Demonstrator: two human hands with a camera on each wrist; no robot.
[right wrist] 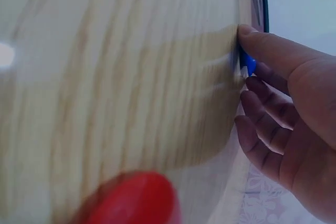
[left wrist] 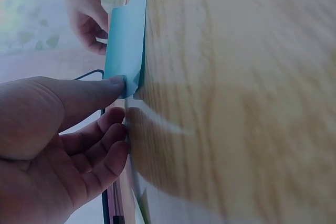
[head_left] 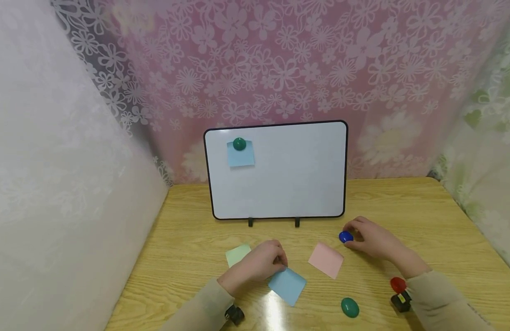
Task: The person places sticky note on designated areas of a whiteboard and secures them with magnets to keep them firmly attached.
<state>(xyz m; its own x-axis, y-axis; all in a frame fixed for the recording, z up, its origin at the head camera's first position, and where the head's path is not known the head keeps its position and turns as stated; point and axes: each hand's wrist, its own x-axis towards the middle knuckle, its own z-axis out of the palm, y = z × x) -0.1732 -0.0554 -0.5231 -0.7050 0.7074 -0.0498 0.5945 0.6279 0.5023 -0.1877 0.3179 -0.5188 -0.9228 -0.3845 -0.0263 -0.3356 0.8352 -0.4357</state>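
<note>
My left hand [head_left: 261,261] pinches a light blue sticky note [head_left: 288,287] at its upper corner; the left wrist view shows the thumb laid over the note [left wrist: 122,51]. Further right, the fingers and thumb of my right hand [head_left: 372,240] close around a round blue magnet [head_left: 345,236] low over the table. In the right wrist view that magnet [right wrist: 250,65] is mostly hidden behind the thumb. Between the hands lies a pink sticky note [head_left: 326,260]. A pale green sticky note [head_left: 237,253] is partly covered by my left hand.
A whiteboard [head_left: 296,174] stands upright on small black feet at the back. On its upper left, a green magnet [head_left: 239,144] holds a blue note [head_left: 240,158]. Another green magnet [head_left: 349,307] and a red magnet [head_left: 398,284] lie near the right forearm.
</note>
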